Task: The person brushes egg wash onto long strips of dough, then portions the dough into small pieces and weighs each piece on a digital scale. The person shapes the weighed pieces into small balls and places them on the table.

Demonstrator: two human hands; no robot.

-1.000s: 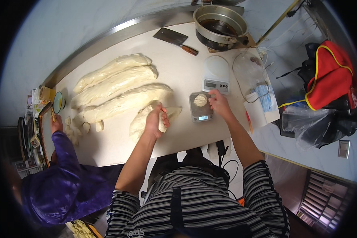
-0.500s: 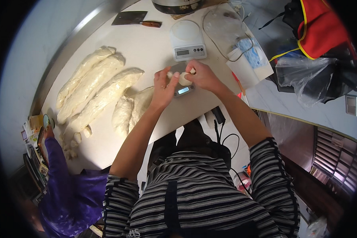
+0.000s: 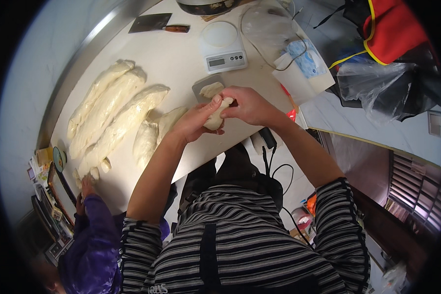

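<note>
A lump of dough [image 3: 213, 119] is held between my two hands, just in front of a small flat grey scale [image 3: 201, 87]. My left hand [image 3: 197, 119] wraps round its left side, thumb on top. The fingers of my right hand [image 3: 247, 107] pinch its upper right end, where a small bit sticks up. Another piece of dough [image 3: 211, 89] rests on the grey scale, whose near part my hands hide. Left of my hands lie a folded mass of dough [image 3: 146, 142] and several long dough rolls [image 3: 125, 122].
Behind stands a white kitchen scale [image 3: 223, 46]; a cleaver [image 3: 154, 23] lies farther left. A plastic bag and cable [image 3: 267, 27] are at the back right. A person in a purple sleeve [image 3: 95, 230] has a hand [image 3: 87, 186] by small dough pieces [image 3: 94, 172] at the left.
My hands have come off the grey scale toward me with one dough lump, leaving another piece on it. The purple-sleeved person's hand has moved nearer, down to the small pieces.
</note>
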